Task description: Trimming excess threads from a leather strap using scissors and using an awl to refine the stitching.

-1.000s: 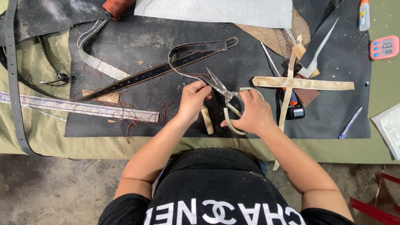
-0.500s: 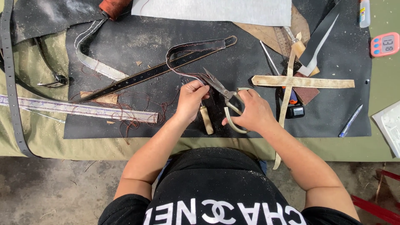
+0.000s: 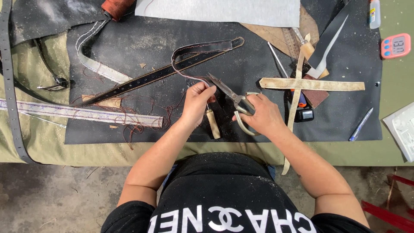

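While the left hand [image 3: 197,102] pinches a thin strip [image 3: 186,76] taut, the right hand [image 3: 261,115] grips scissors [image 3: 233,100] — best snipped close, blades steady.

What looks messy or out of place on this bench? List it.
Loose reddish threads lie tangled on the black mat left of the left hand. Small tan scraps and pale dust are scattered over the mat. The right hand holds scissors. Nothing looks spilled or broken.

Dull metal scissors [image 3: 233,98], a wooden-handled awl [image 3: 213,124], a stitched leather belt [image 3: 172,71] — all on a matt, dusty mat [image 3: 172,34].
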